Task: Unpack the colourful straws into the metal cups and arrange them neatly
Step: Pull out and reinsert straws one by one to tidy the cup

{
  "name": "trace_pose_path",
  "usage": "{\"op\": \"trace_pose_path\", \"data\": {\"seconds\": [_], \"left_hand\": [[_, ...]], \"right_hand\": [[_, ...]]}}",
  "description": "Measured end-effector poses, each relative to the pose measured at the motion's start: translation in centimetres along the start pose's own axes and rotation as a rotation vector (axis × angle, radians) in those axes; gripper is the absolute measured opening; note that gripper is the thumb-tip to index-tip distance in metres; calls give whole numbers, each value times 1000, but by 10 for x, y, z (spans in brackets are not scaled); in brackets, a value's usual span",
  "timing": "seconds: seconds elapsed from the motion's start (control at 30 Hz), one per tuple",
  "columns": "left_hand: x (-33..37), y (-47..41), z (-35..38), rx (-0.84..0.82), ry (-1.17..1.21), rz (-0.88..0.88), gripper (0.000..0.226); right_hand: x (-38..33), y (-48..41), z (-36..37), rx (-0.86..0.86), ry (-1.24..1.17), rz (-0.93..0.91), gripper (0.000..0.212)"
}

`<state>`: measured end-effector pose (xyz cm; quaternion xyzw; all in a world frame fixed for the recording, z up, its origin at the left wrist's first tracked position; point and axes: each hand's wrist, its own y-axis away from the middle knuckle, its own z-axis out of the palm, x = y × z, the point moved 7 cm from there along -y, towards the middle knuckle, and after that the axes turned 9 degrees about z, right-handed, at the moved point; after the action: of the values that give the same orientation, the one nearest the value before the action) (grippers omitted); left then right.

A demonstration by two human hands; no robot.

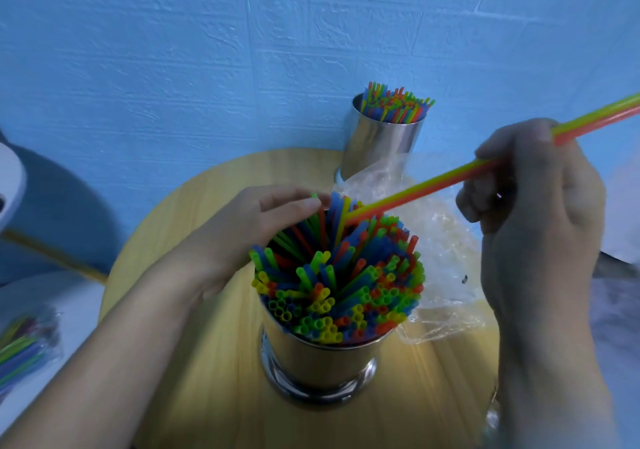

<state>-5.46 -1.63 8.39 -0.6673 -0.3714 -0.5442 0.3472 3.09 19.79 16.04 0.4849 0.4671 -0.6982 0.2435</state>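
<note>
A metal cup (pixel 318 362) packed with colourful straws (pixel 343 282) stands on the near middle of the round wooden table. My right hand (pixel 533 189) grips a few yellow, green and orange straws (pixel 426 189) held at a slant, their lower ends pushed in among the cup's far straws. My left hand (pixel 256 220) rests on the far left side of the cup's straws, fingers spread against them, holding nothing. A second metal cup (pixel 381 143) filled with straws (pixel 398 104) stands at the table's far edge by the wall.
Crumpled clear plastic wrapping (pixel 440 251) lies to the right of the near cup. The round wooden table (pixel 214 362) meets a blue wall behind. A packet of straws (pixel 24 348) lies on a pale surface at the lower left.
</note>
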Motion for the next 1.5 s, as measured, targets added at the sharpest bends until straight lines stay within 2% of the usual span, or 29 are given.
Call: {"op": "trace_pose_path", "data": {"seconds": [0.07, 0.17, 0.27, 0.3, 0.43, 0.53, 0.63, 0.8, 0.87, 0.97, 1.07, 1.17, 1.27, 1.37, 1.4, 1.43, 1.5], "left_hand": [[-1, 3, 2, -3, 3, -25, 24], [2, 7, 2, 58, -18, 6, 26], [5, 12, 1, 166, -62, 98, 27], [6, 14, 1, 190, -57, 118, 27], [6, 18, 3, 207, -67, 166, 29], [14, 19, 2, 201, -66, 224, 34], [25, 19, 5, 157, -73, 293, 36], [27, 15, 7, 151, -94, 290, 18], [26, 15, 5, 181, -80, 286, 15], [24, 16, 2, 224, -88, 281, 10], [24, 16, -2, 287, -96, 294, 6], [26, 18, -5, 359, -78, 290, 7], [29, 18, -5, 381, -144, 322, 11], [29, 18, -6, 350, -203, 339, 11], [29, 18, -6, 335, -233, 343, 11], [29, 18, -6, 321, -274, 347, 10], [30, 19, -6, 303, -338, 342, 8]], "right_hand": [[-3, 2, 7, -78, 122, -25, 34], [9, 7, 26, -281, 296, 25, 27], [22, 10, 34, -389, 357, 79, 7], [23, 11, 34, -381, 326, 88, 8], [14, 13, 37, -332, 244, 41, 47], [12, 15, 38, -335, 288, 15, 56], [13, 16, 37, -339, 294, 7, 49], [19, 13, 35, -329, 313, 4, 11], [20, 12, 35, -327, 315, 13, 13], [22, 11, 34, -312, 289, 44, 28], [23, 11, 33, -316, 359, 29, 33], [23, 11, 34, -332, 461, 19, 27], [21, 13, 36, -353, 370, 51, 9], [20, 14, 35, -354, 279, 64, 51], [19, 14, 34, -351, 288, 58, 55], [19, 14, 34, -357, 313, 52, 51], [21, 15, 32, -363, 394, 36, 28]]}}
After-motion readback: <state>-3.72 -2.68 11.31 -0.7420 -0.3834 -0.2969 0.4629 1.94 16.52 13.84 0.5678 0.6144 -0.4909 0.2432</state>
